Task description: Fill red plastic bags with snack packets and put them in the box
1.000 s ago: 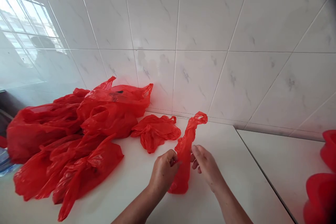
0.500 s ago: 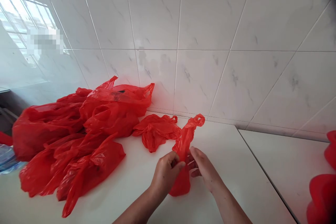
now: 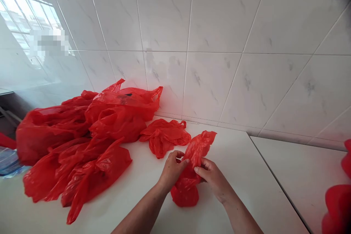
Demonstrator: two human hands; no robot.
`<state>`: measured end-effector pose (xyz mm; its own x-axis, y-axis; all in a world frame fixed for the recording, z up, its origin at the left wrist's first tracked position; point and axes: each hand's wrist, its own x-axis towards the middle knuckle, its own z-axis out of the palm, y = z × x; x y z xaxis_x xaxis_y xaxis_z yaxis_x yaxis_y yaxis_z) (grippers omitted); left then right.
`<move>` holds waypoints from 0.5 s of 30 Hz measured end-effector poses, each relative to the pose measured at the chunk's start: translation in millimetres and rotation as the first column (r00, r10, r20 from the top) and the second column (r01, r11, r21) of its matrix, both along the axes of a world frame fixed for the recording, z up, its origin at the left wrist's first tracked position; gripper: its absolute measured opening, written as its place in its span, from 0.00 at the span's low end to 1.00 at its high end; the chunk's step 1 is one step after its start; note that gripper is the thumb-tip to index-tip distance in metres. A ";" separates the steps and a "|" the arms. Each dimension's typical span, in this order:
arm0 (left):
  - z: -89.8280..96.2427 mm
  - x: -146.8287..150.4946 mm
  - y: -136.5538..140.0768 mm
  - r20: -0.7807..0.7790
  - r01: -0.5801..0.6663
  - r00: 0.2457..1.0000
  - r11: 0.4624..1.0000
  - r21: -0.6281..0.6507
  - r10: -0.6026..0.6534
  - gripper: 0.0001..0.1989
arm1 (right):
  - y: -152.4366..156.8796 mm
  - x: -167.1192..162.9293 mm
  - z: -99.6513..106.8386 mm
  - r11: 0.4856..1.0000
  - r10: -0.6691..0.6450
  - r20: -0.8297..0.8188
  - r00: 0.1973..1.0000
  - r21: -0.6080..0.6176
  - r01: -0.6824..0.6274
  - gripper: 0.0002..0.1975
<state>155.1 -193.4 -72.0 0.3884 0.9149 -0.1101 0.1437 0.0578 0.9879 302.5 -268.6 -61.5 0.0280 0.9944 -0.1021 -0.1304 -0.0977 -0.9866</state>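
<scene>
The head view shows, at the far left, one clear plastic object (image 3: pixel 10 161), cut off by the edge and hard to identify. Next comes a heap of red bags (image 3: pixel 95 133) on the white tabletop (image 3: pixel 145 186); they overlap too much to count, and their contents are hidden. One flatter crumpled bag (image 3: pixel 166 137) lies just right of it. The left hand (image 3: pixel 171 172) is half curled, thumb and forefinger at the edge of a single red bag (image 3: pixel 188 182); whether they pinch it, I cannot tell. The right hand (image 3: pixel 214 179) grips that bag, thumb in front, fingers mostly hidden behind. Two red objects (image 3: pixel 338 204), both cut off, sit at the right edge.
</scene>
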 end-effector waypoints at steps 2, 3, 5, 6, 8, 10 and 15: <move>-3.7 -1.8 2.9 0.048 0.064 0.997 0.996 -0.070 -0.060 0.12 | -0.7 4.2 2.2 1.000 -0.003 -0.050 0.999 -0.012 0.003 0.09; -5.4 -2.4 3.0 0.079 0.101 0.993 0.990 -0.103 -0.093 0.12 | -1.1 6.2 3.6 1.000 -0.012 -0.069 0.998 -0.020 0.011 0.10; -8.5 -1.9 1.2 0.145 0.170 0.978 0.972 -0.161 -0.147 0.16 | -1.8 9.5 6.0 0.999 -0.035 -0.085 0.996 -0.039 0.032 0.12; -10.0 -0.8 -0.1 0.177 0.193 0.971 0.963 -0.186 -0.161 0.17 | -1.7 10.9 6.5 0.998 -0.040 -0.088 0.995 -0.045 0.036 0.13; -13.0 1.9 -1.7 0.241 0.198 0.960 0.954 -0.225 -0.142 0.16 | -0.6 14.7 5.2 0.997 -0.052 -0.101 0.994 -0.056 0.047 0.14; -15.6 2.5 0.7 0.313 0.126 0.949 0.961 -0.248 -0.043 0.14 | 2.0 22.8 0.4 0.984 -0.169 -0.124 0.978 -0.072 0.161 0.14; -16.9 -16.8 19.9 0.478 -0.150 0.834 0.947 -0.285 0.276 0.12 | 6.7 66.8 -13.1 0.822 -0.568 -0.125 0.814 -0.036 0.568 0.12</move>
